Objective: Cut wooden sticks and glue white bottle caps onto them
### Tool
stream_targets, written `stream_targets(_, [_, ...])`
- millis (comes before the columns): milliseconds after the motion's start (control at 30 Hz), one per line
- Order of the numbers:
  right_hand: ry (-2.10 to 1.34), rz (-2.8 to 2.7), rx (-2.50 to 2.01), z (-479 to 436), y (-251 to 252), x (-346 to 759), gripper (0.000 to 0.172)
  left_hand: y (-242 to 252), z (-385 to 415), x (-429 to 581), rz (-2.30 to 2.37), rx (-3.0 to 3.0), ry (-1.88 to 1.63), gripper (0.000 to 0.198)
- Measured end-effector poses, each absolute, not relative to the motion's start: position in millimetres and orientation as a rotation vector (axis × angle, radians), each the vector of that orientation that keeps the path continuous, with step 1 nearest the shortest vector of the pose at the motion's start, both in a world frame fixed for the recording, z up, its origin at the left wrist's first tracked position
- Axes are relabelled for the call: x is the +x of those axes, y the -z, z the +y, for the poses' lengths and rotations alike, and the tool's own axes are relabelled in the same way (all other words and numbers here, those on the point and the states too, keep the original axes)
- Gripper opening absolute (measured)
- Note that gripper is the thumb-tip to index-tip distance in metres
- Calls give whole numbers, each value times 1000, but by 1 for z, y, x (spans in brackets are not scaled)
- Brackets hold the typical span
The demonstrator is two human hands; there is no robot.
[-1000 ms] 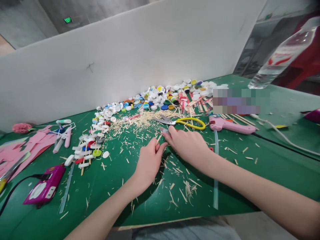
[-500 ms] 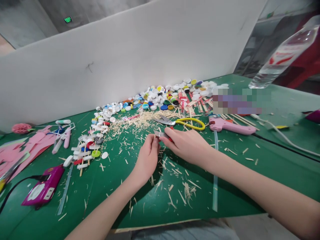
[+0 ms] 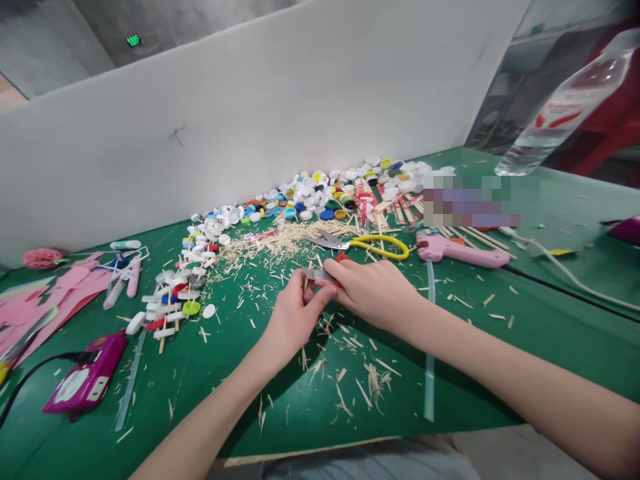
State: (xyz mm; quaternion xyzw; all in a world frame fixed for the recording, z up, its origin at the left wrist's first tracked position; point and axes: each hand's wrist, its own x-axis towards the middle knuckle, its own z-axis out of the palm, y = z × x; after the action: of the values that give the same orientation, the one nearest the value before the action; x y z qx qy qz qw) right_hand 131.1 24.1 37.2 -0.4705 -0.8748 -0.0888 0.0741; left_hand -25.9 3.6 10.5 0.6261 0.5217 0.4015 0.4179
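Note:
My right hand (image 3: pixel 367 287) is closed round a knife (image 3: pixel 317 274) with a red handle and a short grey blade pointing left. Opposite it, my left hand (image 3: pixel 293 303) pinches a thin wooden stick (image 3: pixel 306 284), mostly hidden by the fingers. The left thumb reaches across towards the blade and the right hand's fingers. Just beyond my hands lie open scissors (image 3: pixel 370 245) with yellow handles. A heap of pale wood shavings (image 3: pixel 285 241) is spread behind the hands, and loose slivers are scattered below them on the green table (image 3: pixel 390 427).
Bottle caps (image 3: pixel 300 197) are piled along the white partition (image 3: pixel 280 100). A pink glue gun (image 3: pixel 460 252) lies at right, near a clear glue stick (image 3: pixel 430 360) and a water bottle (image 3: pixel 565 113). At left are a purple corded device (image 3: pixel 87 373) and pink paper (image 3: pixel 70 287).
The left thumb has swung right, towards the knife and right hand. The knife blade has shifted slightly left and up over the stick.

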Motion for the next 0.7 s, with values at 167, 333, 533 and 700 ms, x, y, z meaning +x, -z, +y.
stream_targets(167, [419, -2595, -1509, 19, -34, 128, 33, -16, 3, -29, 1467, 1651, -897, 28])
stream_targets(333, [422, -2588, -1588, 12, -31, 123, 33, -18, 4, -29, 1561, 1665, -829, 30])
stream_targets(533, [396, -2512, -1741, 14, -29, 120, 35, -12, 0, -26, 1664, 1687, -832, 39])
stream_targets(700, [429, -2318, -1840, 30, -37, 133, 40, -14, -3, -23, 1607, 1732, -950, 36])
